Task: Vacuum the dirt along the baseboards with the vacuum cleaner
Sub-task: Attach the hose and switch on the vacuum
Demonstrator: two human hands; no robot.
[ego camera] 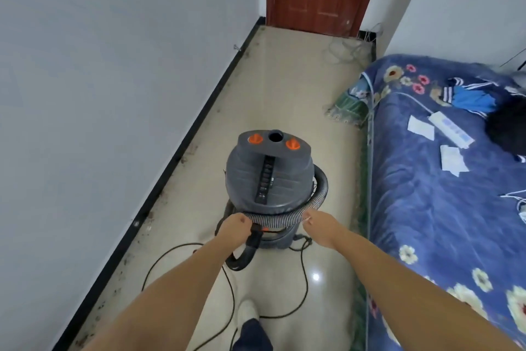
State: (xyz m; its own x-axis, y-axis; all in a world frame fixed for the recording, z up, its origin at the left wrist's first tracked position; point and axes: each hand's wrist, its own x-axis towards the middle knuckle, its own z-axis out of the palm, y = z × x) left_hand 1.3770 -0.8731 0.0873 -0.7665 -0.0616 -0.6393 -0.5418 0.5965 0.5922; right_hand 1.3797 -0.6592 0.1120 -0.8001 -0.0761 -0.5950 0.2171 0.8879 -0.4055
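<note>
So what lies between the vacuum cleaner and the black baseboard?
Head view: only bare tiled floor with dirt specks separates the vacuum cleaner from the baseboard.

Bright, even, soft light; a small glare spot on the floor just below the right hand; wide-angle bending at edges.

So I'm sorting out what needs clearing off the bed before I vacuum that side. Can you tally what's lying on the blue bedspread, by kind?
White paper pieces: 2
White power strip: 1
Blue striped garment: 1
Black item at the right edge, kind unclear: 1
Total: 5
All lie on the bedspread.
</note>
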